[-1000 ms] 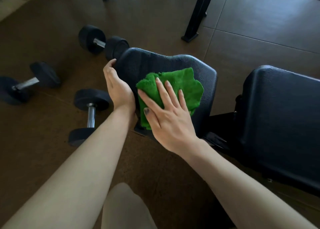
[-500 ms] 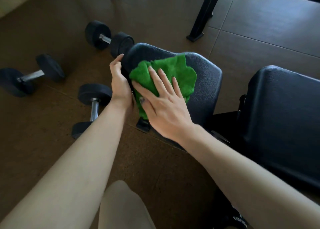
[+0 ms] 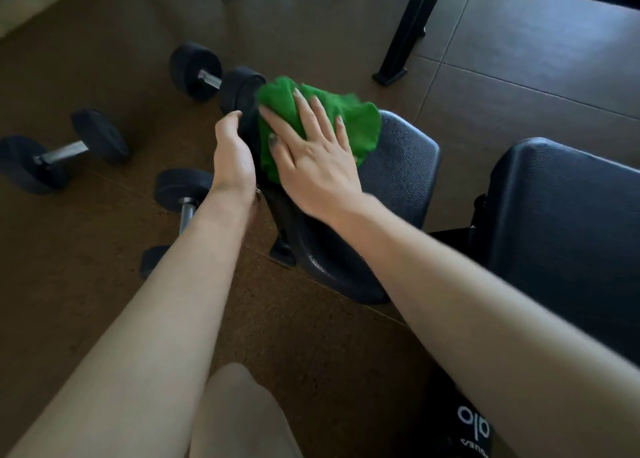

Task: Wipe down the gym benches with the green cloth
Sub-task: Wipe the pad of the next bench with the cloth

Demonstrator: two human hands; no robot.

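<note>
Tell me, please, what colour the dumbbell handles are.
Silver metal, between black weight ends; the dumbbell at the left of the head view shows it best.
</note>
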